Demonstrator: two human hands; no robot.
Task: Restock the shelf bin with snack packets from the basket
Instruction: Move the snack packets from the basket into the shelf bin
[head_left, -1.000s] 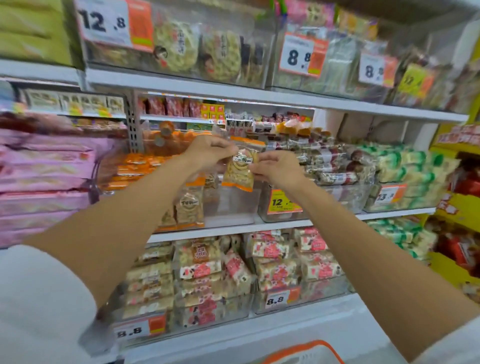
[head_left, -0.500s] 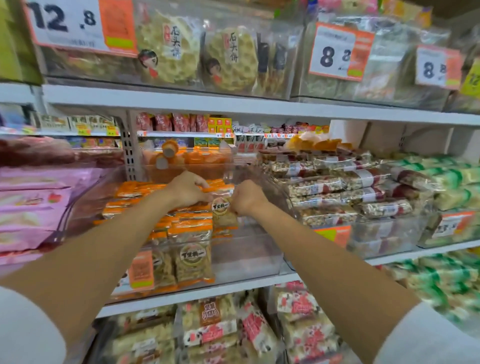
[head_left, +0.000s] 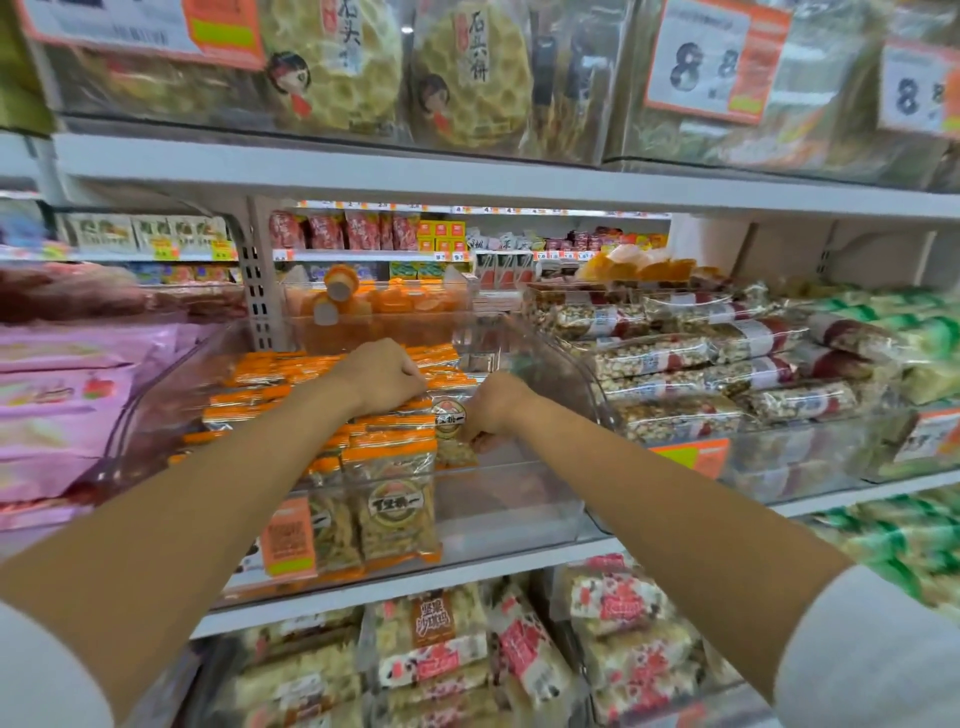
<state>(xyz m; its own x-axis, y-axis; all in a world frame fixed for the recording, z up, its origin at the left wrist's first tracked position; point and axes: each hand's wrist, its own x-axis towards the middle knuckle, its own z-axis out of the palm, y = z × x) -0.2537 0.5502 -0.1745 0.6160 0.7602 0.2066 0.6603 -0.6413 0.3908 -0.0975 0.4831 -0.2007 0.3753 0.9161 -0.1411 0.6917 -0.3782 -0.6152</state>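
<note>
Two hands: both reach into the shelf bin (head_left: 509, 499) and meet on one snack packet (head_left: 451, 421).
Left hand (head_left: 376, 376): fingers curl down over the packet's top edge and seem to pinch it; the fingertips are hidden behind the knuckles.
Right hand (head_left: 493, 410): fingers are closed on the packet's lower right side.
Packet's place: upright inside the bin, behind the front row of packets (head_left: 395, 499), at the right end of the orange stack.
Basket: out of view.
Step, as judged: seating the packet in line before letting go.
Risk of toppling: the bin's right part looks bare, so nothing would prop the packet on that side once released.
Risk of crushing: a hard push down could crumple the film and break the brittle contents.
Risk of a knock: the right wrist sits close to the bin's clear side wall, and catching it on withdrawal could jolt the bin against the neighbouring nut bars (head_left: 675, 364).
</note>
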